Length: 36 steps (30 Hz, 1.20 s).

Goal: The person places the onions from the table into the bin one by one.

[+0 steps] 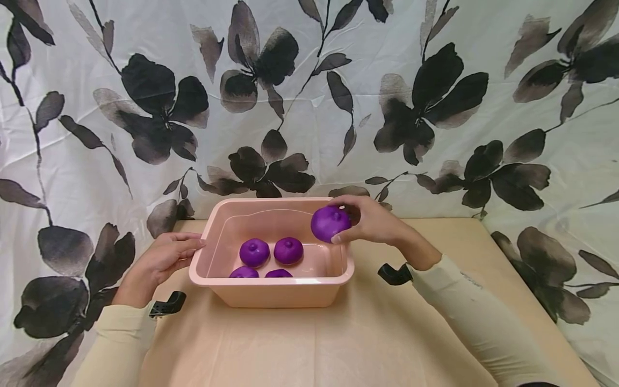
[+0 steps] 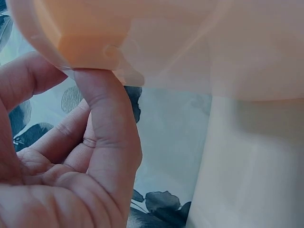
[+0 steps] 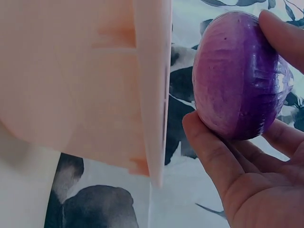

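A pink plastic tub (image 1: 275, 295) stands near the back of the table. Its left rim is pinched between the thumb and fingers of my left hand (image 1: 166, 258); the left wrist view shows the thumb (image 2: 107, 109) against the tub's edge. Over the tub's right rim, my right hand (image 1: 369, 220) holds a glossy purple ball with a small nub (image 1: 330, 223). The right wrist view has that purple ball (image 3: 237, 76) between thumb and fingers, beside the tub wall. Several similar purple balls (image 1: 288, 251) lie on the tub floor, the nearest ones partly hidden by the front wall.
A light tan cover lies over the table (image 1: 367, 344). Behind and at both sides hangs a white cloth (image 1: 338, 134) printed with dark flowers, close behind the tub. Black wrist bands (image 1: 394, 274) sit at both cuffs.
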Each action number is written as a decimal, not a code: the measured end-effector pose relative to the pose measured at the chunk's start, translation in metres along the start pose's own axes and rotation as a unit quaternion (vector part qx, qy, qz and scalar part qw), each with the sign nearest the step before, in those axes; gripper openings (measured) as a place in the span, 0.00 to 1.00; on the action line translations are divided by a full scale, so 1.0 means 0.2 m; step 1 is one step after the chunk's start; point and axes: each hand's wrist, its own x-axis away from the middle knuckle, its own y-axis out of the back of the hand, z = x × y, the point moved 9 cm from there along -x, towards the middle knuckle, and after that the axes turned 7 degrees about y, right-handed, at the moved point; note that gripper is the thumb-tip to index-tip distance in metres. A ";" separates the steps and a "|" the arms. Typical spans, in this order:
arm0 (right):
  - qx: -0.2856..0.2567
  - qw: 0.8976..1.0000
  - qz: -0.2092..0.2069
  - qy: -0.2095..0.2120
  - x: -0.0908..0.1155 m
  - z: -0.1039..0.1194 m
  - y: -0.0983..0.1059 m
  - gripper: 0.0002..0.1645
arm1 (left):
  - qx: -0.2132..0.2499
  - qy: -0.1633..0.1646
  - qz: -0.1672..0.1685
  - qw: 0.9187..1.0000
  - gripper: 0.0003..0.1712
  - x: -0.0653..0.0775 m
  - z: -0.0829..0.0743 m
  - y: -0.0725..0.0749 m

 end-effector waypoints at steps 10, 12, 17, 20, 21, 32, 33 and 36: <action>0.003 0.999 0.026 0.022 -0.05 -0.01 -0.10 0.43 | -0.020 0.007 -0.008 1.000 0.32 0.00 0.01 0.01; 0.004 0.999 0.028 0.026 -0.06 -0.01 -0.10 0.42 | -0.024 0.008 -0.009 1.000 0.33 0.00 0.01 0.01; 0.021 0.999 0.037 0.033 -0.10 -0.02 -0.12 0.43 | -0.024 0.009 -0.009 1.000 0.33 -0.01 0.02 0.01; 0.044 0.997 0.042 0.038 -0.12 -0.02 -0.13 0.42 | -0.023 0.006 -0.007 1.000 0.32 -0.01 0.02 0.01; 0.049 0.997 0.045 0.040 -0.12 -0.02 -0.14 0.42 | -0.023 0.005 -0.006 1.000 0.32 -0.01 0.01 0.01; 0.095 0.991 0.079 0.053 -0.20 -0.06 -0.16 0.44 | -0.019 0.004 -0.009 1.000 0.26 -0.02 0.01 0.01; 0.096 0.990 0.082 0.056 -0.20 -0.06 -0.17 0.44 | -0.018 0.004 -0.009 1.000 0.25 -0.02 0.01 0.00; 0.101 0.988 0.091 0.072 -0.22 -0.06 -0.18 0.44 | -0.014 0.005 -0.009 1.000 0.22 -0.03 0.01 0.00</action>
